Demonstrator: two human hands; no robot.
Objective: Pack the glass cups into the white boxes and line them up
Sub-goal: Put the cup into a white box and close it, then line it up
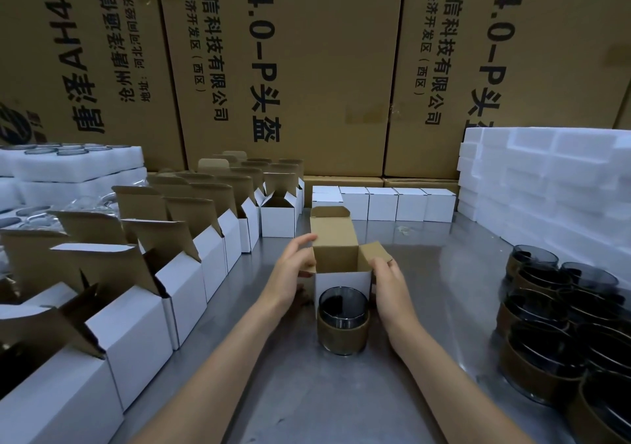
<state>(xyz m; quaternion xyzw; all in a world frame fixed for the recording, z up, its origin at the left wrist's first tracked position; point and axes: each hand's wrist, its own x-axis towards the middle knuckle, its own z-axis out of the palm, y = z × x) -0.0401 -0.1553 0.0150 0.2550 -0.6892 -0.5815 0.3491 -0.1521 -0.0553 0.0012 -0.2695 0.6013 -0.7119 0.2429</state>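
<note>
Tall brown cartons [307, 68] printed with dark characters wall off the back of a grey metal table [307, 392] — dim light.

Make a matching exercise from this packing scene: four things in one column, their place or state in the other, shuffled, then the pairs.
Things
1. open white box
2. glass cup
3. closed white boxes
4. foam blocks

Places or states
A. stacked at the far right
B. in a row at the back of the table
C. between both hands, lid flap up
D. standing just in front of the open box

Pairs: 1-C, 2-D, 3-B, 4-A
</note>
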